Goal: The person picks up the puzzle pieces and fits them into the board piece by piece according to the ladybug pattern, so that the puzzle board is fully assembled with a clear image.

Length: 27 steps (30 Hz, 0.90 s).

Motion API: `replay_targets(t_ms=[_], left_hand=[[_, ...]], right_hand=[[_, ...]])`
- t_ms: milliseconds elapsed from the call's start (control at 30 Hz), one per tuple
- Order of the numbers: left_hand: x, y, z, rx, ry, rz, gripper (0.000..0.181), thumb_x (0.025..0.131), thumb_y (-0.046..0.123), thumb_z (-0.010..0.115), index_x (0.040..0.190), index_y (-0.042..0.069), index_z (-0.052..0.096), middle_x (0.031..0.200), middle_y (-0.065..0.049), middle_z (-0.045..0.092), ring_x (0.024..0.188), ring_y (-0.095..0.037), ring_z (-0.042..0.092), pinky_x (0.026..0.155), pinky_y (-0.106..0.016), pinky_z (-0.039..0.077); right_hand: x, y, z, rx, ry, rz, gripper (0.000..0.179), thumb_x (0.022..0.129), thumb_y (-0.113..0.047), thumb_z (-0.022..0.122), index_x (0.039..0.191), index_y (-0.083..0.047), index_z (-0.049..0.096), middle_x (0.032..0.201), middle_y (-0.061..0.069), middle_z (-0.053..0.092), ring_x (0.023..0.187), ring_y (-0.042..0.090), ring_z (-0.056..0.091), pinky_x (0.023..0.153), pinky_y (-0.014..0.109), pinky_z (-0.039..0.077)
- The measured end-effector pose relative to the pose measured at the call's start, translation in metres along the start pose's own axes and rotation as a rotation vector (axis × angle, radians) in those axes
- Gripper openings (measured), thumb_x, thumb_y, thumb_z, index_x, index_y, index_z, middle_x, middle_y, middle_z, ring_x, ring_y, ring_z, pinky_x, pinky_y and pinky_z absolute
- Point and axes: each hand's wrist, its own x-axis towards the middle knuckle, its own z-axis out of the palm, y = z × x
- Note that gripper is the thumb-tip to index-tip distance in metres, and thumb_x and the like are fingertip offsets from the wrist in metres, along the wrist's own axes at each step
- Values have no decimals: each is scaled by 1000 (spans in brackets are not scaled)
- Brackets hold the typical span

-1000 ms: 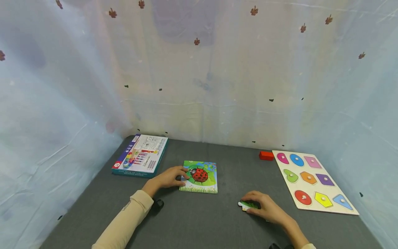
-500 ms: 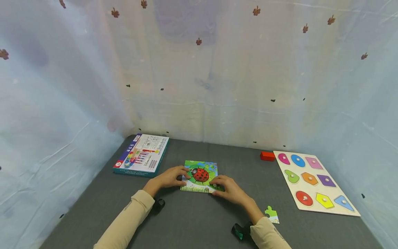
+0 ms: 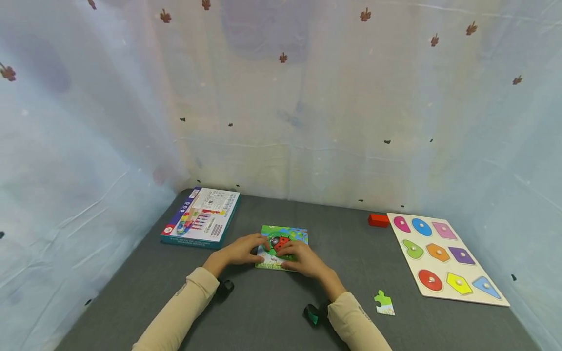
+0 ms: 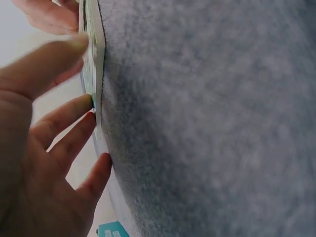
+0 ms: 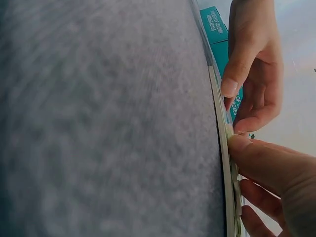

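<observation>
A square ladybug jigsaw puzzle (image 3: 291, 234) lies on the dark grey table in the head view. My left hand (image 3: 239, 249) rests at its left side, thumb near the front edge and fingertips touching the board, as the left wrist view also shows. Over the lower middle of the picture, my right hand (image 3: 304, 259) pinches a puzzle piece (image 5: 228, 130) against the board; the fingers mostly hide it. In the right wrist view, the right thumb (image 5: 240, 142) sits at the board's near edge. A loose green-and-white puzzle piece (image 3: 385, 304) lies to the right of my right forearm.
At the back left lies a flat teal box (image 3: 201, 217) with a printed top. A wooden shape board (image 3: 439, 265) with knobbed pieces lies at the right, and a red block (image 3: 378, 220) sits by its corner. A pale curtain (image 3: 281, 161) hangs behind the table.
My right hand has brought the piece left from the bare table onto the puzzle, then further left across it. The loose piece has come into view from under the right arm. My left hand stays put.
</observation>
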Motion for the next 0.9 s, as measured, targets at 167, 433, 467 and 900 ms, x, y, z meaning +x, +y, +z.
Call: replay_targets(t_ms=[167, 433, 467, 900], left_hand=[[-2, 3, -4, -83, -53, -12, 23, 90, 29, 62, 111, 20, 62, 134, -11, 46, 126, -29, 41, 99, -51, 36], [-4, 7, -5, -79, -105, -40, 31, 90, 38, 60, 118, 27, 66, 145, -17, 34, 130, -37, 35, 100, -56, 33], [-3, 8, -5, -71, -104, -37, 31, 89, 39, 61, 118, 27, 66, 144, -18, 34, 129, -37, 36, 99, -56, 33], [-1, 11, -2, 41, -86, -6, 26, 89, 36, 62, 113, 27, 68, 143, -17, 37, 102, -23, 54, 89, -48, 42]], right_hand=[[1, 3, 3, 5, 11, -10, 27, 81, -15, 72, 106, -4, 70, 108, 11, 65, 99, 24, 59, 86, 37, 47], [-2, 4, 6, 45, 43, -9, 26, 81, -15, 72, 105, -6, 70, 108, 11, 64, 99, 23, 58, 84, 37, 47], [-2, 4, 7, 47, 46, -6, 27, 81, -15, 72, 106, -6, 70, 109, 11, 64, 100, 24, 58, 85, 37, 47], [-23, 6, -3, 27, 129, 132, 27, 81, -16, 73, 107, -9, 70, 105, 6, 65, 99, 22, 57, 83, 42, 46]])
